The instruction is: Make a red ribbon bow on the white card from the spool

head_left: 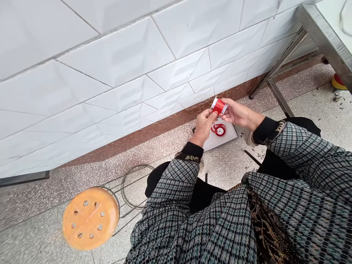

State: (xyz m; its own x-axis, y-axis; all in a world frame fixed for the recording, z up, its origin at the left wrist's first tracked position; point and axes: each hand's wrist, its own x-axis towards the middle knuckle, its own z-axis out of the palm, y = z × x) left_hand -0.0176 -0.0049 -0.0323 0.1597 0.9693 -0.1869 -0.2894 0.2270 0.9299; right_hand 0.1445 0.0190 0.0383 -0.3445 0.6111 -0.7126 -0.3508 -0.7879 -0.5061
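Head view: speckled floor (41, 223), white-tiled wall (110, 62)

A round orange plastic stool seat (90, 218) with holes stands at seven o'clock on the speckled floor (41, 205); a steel-framed tabletop (324, 35) at two o'clock, white tiled wall (115, 58) behind.

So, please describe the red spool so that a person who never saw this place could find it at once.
Look at the white tiled wall and go down to its brown base strip, where two hands meet above a white board. The red spool sits between the left hand and the right hand. Unlike the loose red coil on the board, it is held up, with white ends.
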